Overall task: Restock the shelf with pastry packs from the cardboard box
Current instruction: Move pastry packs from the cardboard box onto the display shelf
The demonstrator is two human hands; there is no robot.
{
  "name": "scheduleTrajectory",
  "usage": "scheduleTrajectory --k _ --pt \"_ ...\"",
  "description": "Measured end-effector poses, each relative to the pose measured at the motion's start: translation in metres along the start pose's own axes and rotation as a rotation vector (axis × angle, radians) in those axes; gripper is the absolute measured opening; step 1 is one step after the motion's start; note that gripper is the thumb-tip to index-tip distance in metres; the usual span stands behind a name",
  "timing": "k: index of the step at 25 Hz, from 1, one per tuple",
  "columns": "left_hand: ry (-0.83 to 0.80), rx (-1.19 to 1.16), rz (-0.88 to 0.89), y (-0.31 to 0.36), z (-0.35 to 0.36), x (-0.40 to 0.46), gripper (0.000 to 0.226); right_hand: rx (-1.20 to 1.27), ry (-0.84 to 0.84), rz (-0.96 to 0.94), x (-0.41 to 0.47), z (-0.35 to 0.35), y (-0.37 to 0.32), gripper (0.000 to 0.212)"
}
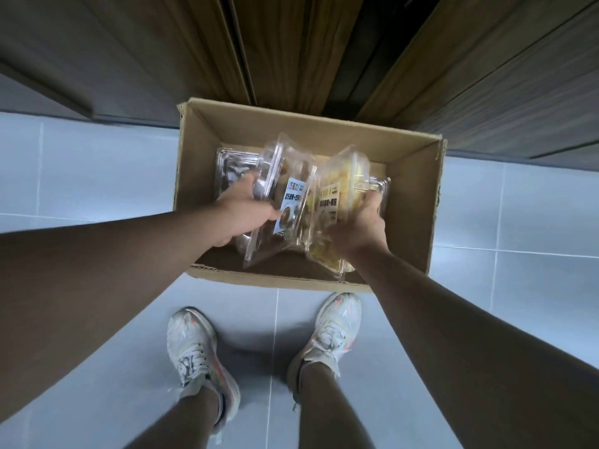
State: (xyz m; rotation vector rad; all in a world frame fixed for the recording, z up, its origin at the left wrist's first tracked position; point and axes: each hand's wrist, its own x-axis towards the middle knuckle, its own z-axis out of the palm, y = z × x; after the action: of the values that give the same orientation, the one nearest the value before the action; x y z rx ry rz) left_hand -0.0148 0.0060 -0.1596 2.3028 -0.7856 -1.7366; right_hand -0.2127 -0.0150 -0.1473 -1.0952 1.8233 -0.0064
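Grey tiled floor carries the open brown cardboard box, which sits just beside the dark wooden shelf unit so that, we judge, each lift to the shelf is short. We stand at the near wall of the box, white sneakers just short of it. Inside the box, our left hand has its fingers closed around the edge of a clear plastic clamshell pack of dark chocolate pastries, tilted up on end. Our right hand grips a clear plastic clamshell pack of yellow pastries, likewise tilted; the two packs touch along their inner edges. One pack per hand suggests both are meant to leave the box together. More clear packs lie flat on the box bottom, largely hidden beneath the raised pair, so we cannot count them. Shelf boards themselves are foreshortened and dark; we cannot tell what stock they hold. Label text is too small to read reliably.
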Motion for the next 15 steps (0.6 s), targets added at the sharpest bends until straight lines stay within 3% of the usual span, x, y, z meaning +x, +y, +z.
scheduleTrajectory --k 5,10,15 --pt "-0.057 0.013 0.152 0.038 -0.074 -0.112 0.057 0.056 0.03 -0.114 -0.091 -0.077 -0.059 0.053" --pt "-0.077 -0.138 0.3 0.096 -0.156 -0.273 0.05 0.077 0.035 -0.221 -0.228 -0.177 -0.141 0.046" --pt "-0.056 -0.27 0.433 0.141 -0.223 -0.447 0.057 0.153 0.054 -0.326 -0.381 -0.266 -0.211 0.042"
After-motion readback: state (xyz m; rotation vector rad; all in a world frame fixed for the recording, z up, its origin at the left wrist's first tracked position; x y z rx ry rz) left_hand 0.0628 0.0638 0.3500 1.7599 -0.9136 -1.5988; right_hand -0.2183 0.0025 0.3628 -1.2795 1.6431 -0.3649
